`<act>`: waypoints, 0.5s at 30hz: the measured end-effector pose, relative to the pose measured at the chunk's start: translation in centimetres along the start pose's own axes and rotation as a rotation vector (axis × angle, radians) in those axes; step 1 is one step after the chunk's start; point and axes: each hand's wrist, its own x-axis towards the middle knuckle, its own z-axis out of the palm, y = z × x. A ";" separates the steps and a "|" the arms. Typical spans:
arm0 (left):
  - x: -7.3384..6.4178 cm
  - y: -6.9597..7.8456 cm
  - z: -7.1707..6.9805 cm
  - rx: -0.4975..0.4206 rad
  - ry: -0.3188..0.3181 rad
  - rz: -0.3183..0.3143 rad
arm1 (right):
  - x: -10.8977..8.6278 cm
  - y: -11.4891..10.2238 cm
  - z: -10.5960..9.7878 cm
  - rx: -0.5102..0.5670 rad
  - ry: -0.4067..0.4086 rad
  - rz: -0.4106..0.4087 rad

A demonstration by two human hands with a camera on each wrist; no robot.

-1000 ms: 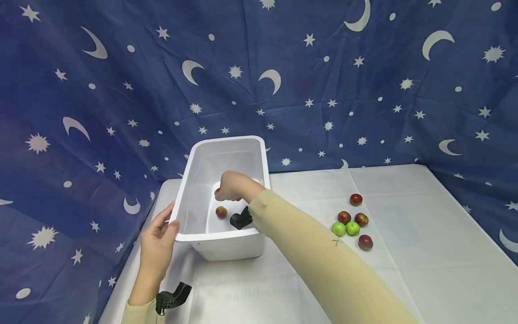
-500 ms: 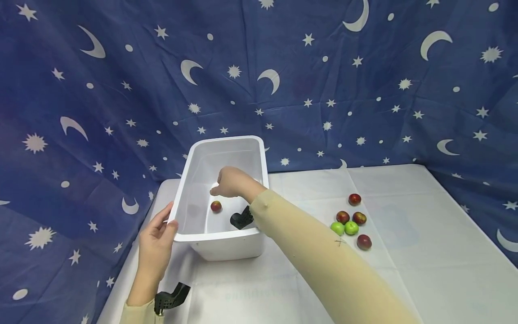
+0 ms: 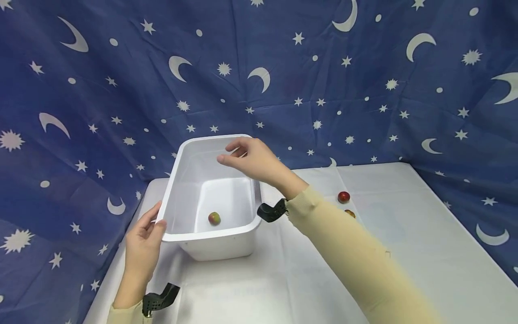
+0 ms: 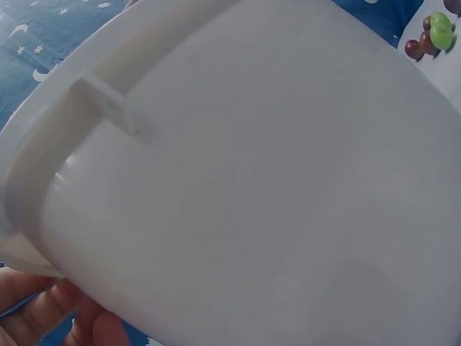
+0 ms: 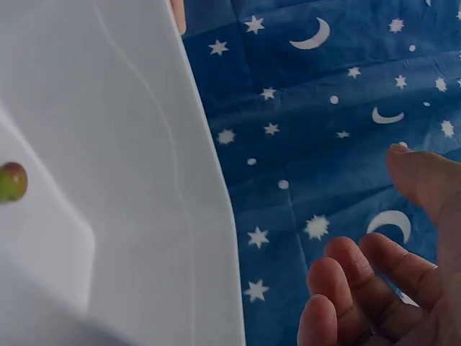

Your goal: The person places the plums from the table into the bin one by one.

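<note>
A deep white plastic tub stands left of the middle of the table. My left hand grips its near left rim, thumb on top; in the left wrist view the fingers show at the rim beside the tub's outer wall. One small red-and-green apple-like fruit lies on the tub's floor, near its front end. Over the tub's far right rim hovers my right hand, its fingers loosely spread and holding nothing. The right wrist view shows that hand apart from the tub's wall.
On the white-covered table, a red fruit and a partly hidden one lie to the right, by my right sleeve. Green and dark red fruits appear in the left wrist view. A blue star-and-moon curtain hangs behind.
My right hand has risen out of the tub and moved right, its fingers spreading. The fruit in the tub has shifted toward the front. The left hand keeps its grip on the rim.
</note>
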 end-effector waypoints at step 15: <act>-0.1 0.1 0.1 -0.016 0.011 -0.011 | -7.0 8.2 -6.0 0.019 0.056 0.116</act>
